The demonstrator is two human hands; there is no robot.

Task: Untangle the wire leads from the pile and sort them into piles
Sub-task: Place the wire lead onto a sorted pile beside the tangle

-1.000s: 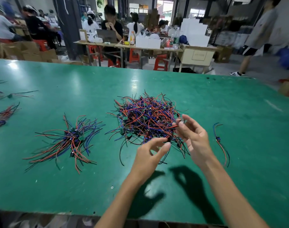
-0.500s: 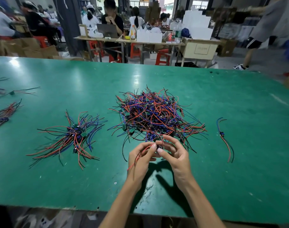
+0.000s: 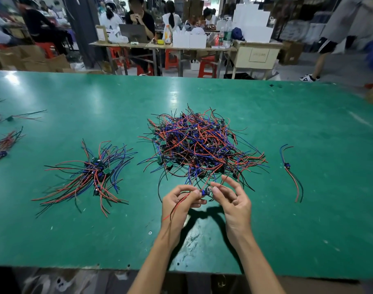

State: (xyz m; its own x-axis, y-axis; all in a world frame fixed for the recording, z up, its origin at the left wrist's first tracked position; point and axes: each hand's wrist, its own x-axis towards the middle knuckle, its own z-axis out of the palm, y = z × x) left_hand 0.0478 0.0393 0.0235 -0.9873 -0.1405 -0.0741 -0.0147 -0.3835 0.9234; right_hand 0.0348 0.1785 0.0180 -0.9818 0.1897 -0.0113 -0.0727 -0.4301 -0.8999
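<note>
Both hands meet just in front of the tangled pile (image 3: pixel 199 145) of thin, glossy red, blue and black insulated wires studded with small green circuit boards; the left hand (image 3: pixel 179 203) pinches a wire lead (image 3: pixel 206 191) by its small board between thumb and forefinger, red and black strands trailing down over the palm; the right hand (image 3: pixel 232 200) pinches the same board from the other side, its remaining fingers loosely spread; the lead's far wires run back into the pile, where they are lost. To the left lies a sorted pile (image 3: pixel 92 177), fanned flat on the scuffed, glossy green table (image 3: pixel 308 230); a single lead (image 3: pixel 290 172) lies well apart to the right; more wire bundles (image 3: pixel 1 145) are cut off at the left edge. No lettering on the boards is legible.
</note>
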